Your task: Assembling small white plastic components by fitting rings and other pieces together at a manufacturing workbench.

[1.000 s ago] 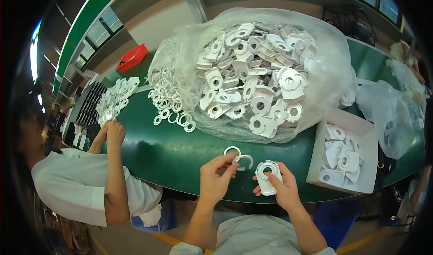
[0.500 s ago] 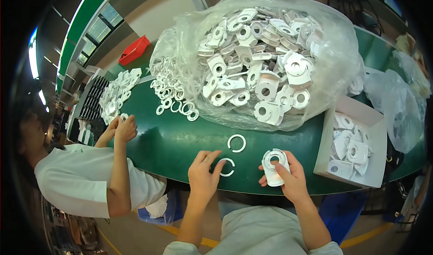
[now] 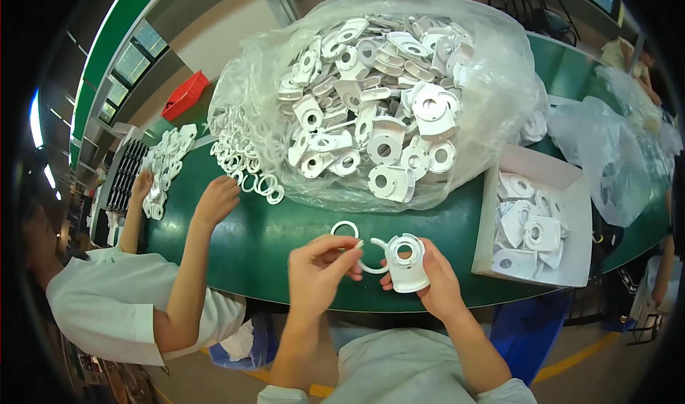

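Observation:
Between the fingertips of my left hand (image 3: 317, 275) is a thin white split ring (image 3: 372, 270), pinched at one side. It is tilted up off the table, right beside a white plastic housing (image 3: 409, 281) with a round hole and a raised rim. Whether ring and housing touch, I cannot tell. My right hand (image 3: 444, 286) grips this housing from its right side, thumb on the edge, hole end away from me. A second white ring (image 3: 345, 224) lies on the green table just beyond my left fingers, partly hidden by them.
A large clear plastic bag (image 3: 492, 133) heaped with white housings fills the table's far middle. Loose white rings (image 3: 246, 165) spill out left of it. A white box (image 3: 581, 240) of housings stands at right. At left, a co-worker's hand (image 3: 217, 200) reaches by the rings.
My left hand has picked the nearer split ring up off the table and brought it toward the housing. The co-worker's hands have moved apart, one now at the rings. The whole view has shifted slightly.

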The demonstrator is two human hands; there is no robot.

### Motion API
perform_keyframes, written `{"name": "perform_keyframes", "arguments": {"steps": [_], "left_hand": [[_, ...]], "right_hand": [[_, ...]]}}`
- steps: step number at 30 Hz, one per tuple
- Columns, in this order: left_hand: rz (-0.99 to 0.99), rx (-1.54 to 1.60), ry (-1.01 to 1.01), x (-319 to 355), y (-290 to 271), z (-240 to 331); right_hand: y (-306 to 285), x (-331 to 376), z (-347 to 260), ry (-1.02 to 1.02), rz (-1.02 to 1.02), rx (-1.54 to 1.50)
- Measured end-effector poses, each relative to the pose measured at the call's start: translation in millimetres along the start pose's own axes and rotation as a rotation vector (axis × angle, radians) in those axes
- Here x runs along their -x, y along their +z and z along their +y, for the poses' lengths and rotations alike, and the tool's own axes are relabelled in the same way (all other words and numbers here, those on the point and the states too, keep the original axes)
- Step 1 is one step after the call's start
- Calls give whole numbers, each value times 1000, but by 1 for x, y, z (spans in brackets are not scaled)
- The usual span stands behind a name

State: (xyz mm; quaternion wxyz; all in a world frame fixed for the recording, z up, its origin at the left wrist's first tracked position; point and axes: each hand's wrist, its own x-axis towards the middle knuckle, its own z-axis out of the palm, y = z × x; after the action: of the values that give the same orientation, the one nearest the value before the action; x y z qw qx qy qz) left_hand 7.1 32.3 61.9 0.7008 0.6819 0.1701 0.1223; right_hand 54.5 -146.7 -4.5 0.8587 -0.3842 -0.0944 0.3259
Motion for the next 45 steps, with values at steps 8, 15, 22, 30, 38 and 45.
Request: {"name": "perform_keyframes", "arguments": {"steps": [8, 15, 22, 30, 38, 45], "left_hand": [[32, 35, -76, 5, 34, -26], [45, 7, -33, 6, 35, -30], [57, -177, 99, 4, 33, -30], [98, -336, 236, 8, 36, -32], [-43, -40, 83, 12, 21, -41], [-105, -57, 131, 21, 23, -26]], "right_hand": [[1, -2, 1, -35, -35, 15], [2, -2, -1, 9, -3, 25], [7, 0, -4, 9, 11, 149], [6, 4, -3, 14, 8, 37], [15, 9, -1, -71, 1, 125], [8, 6, -2, -55, -79, 248]]}}
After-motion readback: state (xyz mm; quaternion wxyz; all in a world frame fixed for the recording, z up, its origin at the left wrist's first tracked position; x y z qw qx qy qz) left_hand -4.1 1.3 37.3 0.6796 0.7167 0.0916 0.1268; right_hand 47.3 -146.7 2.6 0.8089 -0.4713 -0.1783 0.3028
